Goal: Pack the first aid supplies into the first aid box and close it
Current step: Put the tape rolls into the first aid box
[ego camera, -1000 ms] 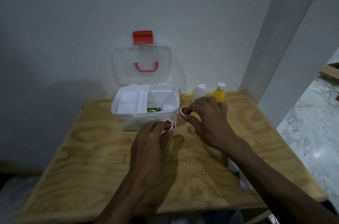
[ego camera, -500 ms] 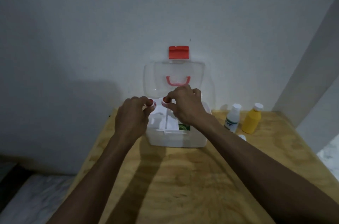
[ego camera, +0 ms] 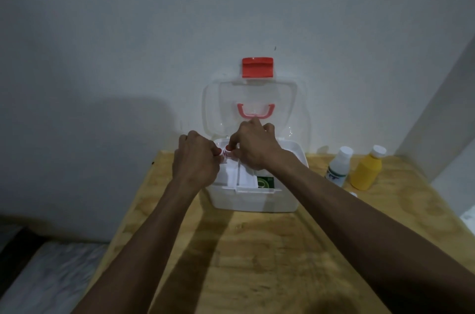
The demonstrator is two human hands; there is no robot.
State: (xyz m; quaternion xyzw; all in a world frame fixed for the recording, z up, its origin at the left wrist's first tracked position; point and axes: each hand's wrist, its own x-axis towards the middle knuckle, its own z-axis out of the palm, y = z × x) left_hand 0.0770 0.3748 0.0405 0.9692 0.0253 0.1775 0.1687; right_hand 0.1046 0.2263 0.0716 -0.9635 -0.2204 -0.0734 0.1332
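The white first aid box (ego camera: pixel 253 200) stands open at the back of the wooden table, its clear lid (ego camera: pixel 250 105) with a red latch leaning against the wall. A white divider tray and a green packet (ego camera: pixel 265 182) lie inside. My left hand (ego camera: pixel 196 159) and my right hand (ego camera: pixel 253 145) hover over the box's back left compartment, each pinching a small red-and-white tape roll (ego camera: pixel 223 154). The two rolls nearly touch. Right of the box stand a white bottle (ego camera: pixel 338 167) and a yellow bottle (ego camera: pixel 367 168).
The plywood table (ego camera: pixel 257 249) ends close to the box on the left, with floor below. A wall rises right behind the box. A small white object (ego camera: pixel 354 194) lies near the bottles. A pillar stands at the far right.
Both hands carried the small rolls from the table in front of the box up over it, then lowered them toward the back left compartment. The camera view shifted left.
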